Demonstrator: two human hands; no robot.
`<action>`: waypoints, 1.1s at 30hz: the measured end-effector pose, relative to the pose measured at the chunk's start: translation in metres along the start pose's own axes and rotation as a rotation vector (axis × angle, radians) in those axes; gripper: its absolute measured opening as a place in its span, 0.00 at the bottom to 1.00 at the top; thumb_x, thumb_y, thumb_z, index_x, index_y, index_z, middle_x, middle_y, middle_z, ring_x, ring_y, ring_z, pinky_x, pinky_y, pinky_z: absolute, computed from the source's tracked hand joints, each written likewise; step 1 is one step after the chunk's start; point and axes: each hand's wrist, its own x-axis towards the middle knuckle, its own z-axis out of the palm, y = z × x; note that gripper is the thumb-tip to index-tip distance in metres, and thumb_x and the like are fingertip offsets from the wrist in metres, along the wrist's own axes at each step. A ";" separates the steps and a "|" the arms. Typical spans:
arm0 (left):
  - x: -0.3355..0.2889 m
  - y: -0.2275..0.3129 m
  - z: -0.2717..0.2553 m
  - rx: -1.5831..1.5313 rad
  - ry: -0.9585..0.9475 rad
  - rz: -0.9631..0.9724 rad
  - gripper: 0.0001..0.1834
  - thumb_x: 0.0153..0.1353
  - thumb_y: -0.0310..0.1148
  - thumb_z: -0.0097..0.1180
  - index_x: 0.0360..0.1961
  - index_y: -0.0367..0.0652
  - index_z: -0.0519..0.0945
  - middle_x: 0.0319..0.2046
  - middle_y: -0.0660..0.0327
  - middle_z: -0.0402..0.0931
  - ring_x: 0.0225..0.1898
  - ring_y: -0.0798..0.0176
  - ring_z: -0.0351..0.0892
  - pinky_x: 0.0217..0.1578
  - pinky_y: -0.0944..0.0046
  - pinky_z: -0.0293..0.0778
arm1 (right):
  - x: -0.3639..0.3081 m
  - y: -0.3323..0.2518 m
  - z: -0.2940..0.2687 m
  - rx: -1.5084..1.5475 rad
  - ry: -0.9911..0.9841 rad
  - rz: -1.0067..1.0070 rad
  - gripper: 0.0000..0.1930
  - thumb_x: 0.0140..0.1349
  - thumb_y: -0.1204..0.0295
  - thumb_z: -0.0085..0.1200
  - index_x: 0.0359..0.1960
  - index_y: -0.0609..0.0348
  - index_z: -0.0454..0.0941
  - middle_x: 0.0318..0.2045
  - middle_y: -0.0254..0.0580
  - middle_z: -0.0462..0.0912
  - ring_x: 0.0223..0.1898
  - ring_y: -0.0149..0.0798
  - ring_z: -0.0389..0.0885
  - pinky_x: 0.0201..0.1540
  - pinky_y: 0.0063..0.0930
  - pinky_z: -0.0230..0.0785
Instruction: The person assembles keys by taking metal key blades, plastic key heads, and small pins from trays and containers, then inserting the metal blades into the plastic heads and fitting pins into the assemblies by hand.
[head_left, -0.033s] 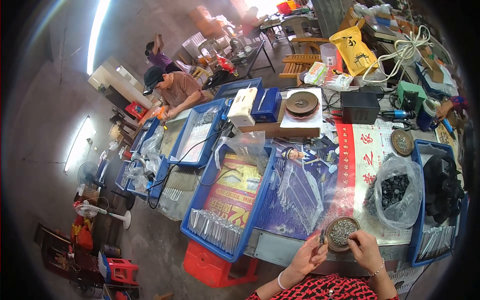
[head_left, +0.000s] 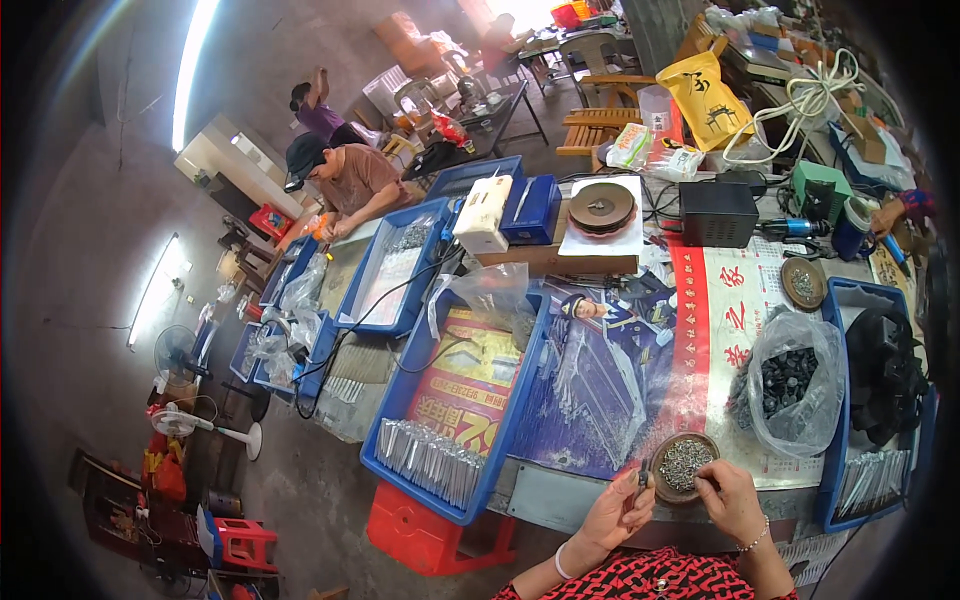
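My left hand (head_left: 620, 508) is closed round a small dark piece (head_left: 644, 474) held upright between thumb and fingers; its exact kind is too small to tell. Just right of it, a round brown bowl (head_left: 659, 487) holds many tiny silvery metal parts (head_left: 686, 463). My right hand (head_left: 732, 503) reaches over the bowl's right edge with thumb and fingertips pinched together. Whatever lies between those fingertips is hidden. Beyond the right hand, a clear plastic bag (head_left: 812, 436) stands open with small black parts (head_left: 790, 378) inside.
On the left a blue tray (head_left: 377, 462) holds a row of thin metal rods (head_left: 430, 460). Another blue tray (head_left: 832, 500) on the right contains rods and a black bag (head_left: 885, 380). Farther back are a dark box (head_left: 718, 214) and a round disc (head_left: 603, 205). A co-worker (head_left: 350, 180) sits far left.
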 end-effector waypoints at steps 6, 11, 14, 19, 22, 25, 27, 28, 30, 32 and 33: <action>0.004 0.002 0.002 0.018 0.001 -0.037 0.16 0.64 0.43 0.46 0.40 0.39 0.71 0.20 0.67 0.64 0.13 0.77 0.56 0.15 0.76 0.52 | 0.000 0.004 -0.004 -0.004 0.022 -0.001 0.04 0.52 0.77 0.54 0.29 0.64 0.73 0.25 0.48 0.76 0.28 0.49 0.76 0.31 0.34 0.68; 0.002 -0.005 0.002 0.011 0.015 -0.058 0.16 0.64 0.43 0.46 0.39 0.39 0.71 0.20 0.67 0.64 0.13 0.77 0.55 0.15 0.76 0.51 | -0.009 0.006 -0.007 0.007 0.077 0.010 0.04 0.52 0.78 0.53 0.29 0.65 0.73 0.24 0.49 0.76 0.27 0.48 0.76 0.29 0.32 0.66; 0.004 -0.001 0.001 -0.010 0.075 -0.093 0.15 0.64 0.43 0.46 0.39 0.40 0.71 0.20 0.67 0.64 0.13 0.76 0.55 0.15 0.76 0.51 | -0.008 0.008 -0.009 -0.022 0.043 0.104 0.04 0.53 0.77 0.53 0.28 0.65 0.73 0.25 0.49 0.76 0.28 0.49 0.76 0.30 0.33 0.67; 0.003 0.012 0.003 -0.063 0.230 -0.084 0.13 0.63 0.43 0.47 0.38 0.44 0.72 0.18 0.65 0.63 0.12 0.74 0.53 0.13 0.75 0.50 | 0.002 0.017 -0.005 -0.080 0.002 0.020 0.05 0.55 0.75 0.52 0.32 0.62 0.72 0.28 0.49 0.75 0.31 0.51 0.75 0.33 0.36 0.67; 0.000 0.014 0.003 -0.051 0.187 -0.051 0.14 0.63 0.43 0.47 0.38 0.43 0.72 0.18 0.65 0.63 0.12 0.74 0.54 0.13 0.75 0.50 | 0.006 0.019 -0.003 -0.076 -0.012 0.010 0.06 0.54 0.75 0.51 0.33 0.62 0.71 0.29 0.48 0.74 0.32 0.51 0.75 0.33 0.37 0.67; 0.001 0.012 -0.006 -0.007 0.133 -0.004 0.15 0.63 0.43 0.47 0.37 0.41 0.72 0.18 0.65 0.63 0.12 0.75 0.55 0.14 0.74 0.50 | 0.005 0.027 0.004 -0.097 -0.027 0.019 0.08 0.54 0.75 0.52 0.35 0.61 0.71 0.30 0.47 0.73 0.32 0.51 0.75 0.33 0.37 0.67; 0.001 0.009 -0.009 -0.014 0.122 0.000 0.16 0.63 0.44 0.48 0.37 0.40 0.72 0.18 0.65 0.64 0.12 0.75 0.55 0.14 0.74 0.50 | 0.004 0.029 0.008 -0.144 -0.047 0.038 0.09 0.52 0.75 0.53 0.35 0.60 0.71 0.30 0.45 0.73 0.34 0.49 0.74 0.35 0.37 0.67; 0.000 0.008 -0.010 -0.010 0.125 -0.004 0.16 0.63 0.44 0.48 0.37 0.40 0.72 0.18 0.65 0.64 0.12 0.75 0.55 0.14 0.74 0.50 | 0.005 0.029 0.009 -0.220 -0.017 0.007 0.09 0.51 0.75 0.54 0.35 0.60 0.71 0.29 0.44 0.73 0.35 0.48 0.74 0.36 0.36 0.67; 0.000 0.006 -0.010 -0.011 0.127 -0.007 0.16 0.63 0.44 0.48 0.37 0.39 0.72 0.18 0.65 0.64 0.12 0.75 0.55 0.14 0.74 0.50 | 0.007 0.030 0.013 -0.299 0.011 -0.024 0.09 0.50 0.76 0.54 0.34 0.60 0.71 0.29 0.43 0.72 0.35 0.47 0.74 0.37 0.36 0.67; 0.000 0.007 -0.010 -0.010 0.142 -0.007 0.16 0.63 0.43 0.48 0.37 0.39 0.72 0.18 0.65 0.64 0.12 0.75 0.55 0.14 0.74 0.51 | 0.010 0.033 0.018 -0.419 -0.021 -0.015 0.07 0.48 0.75 0.54 0.30 0.59 0.71 0.27 0.42 0.71 0.36 0.45 0.73 0.38 0.35 0.67; 0.000 0.007 -0.009 -0.014 0.138 -0.008 0.16 0.63 0.43 0.48 0.37 0.39 0.72 0.18 0.65 0.64 0.12 0.75 0.55 0.14 0.74 0.51 | 0.010 0.035 0.021 -0.425 -0.021 -0.015 0.07 0.48 0.75 0.54 0.30 0.59 0.71 0.27 0.42 0.71 0.36 0.45 0.73 0.38 0.35 0.67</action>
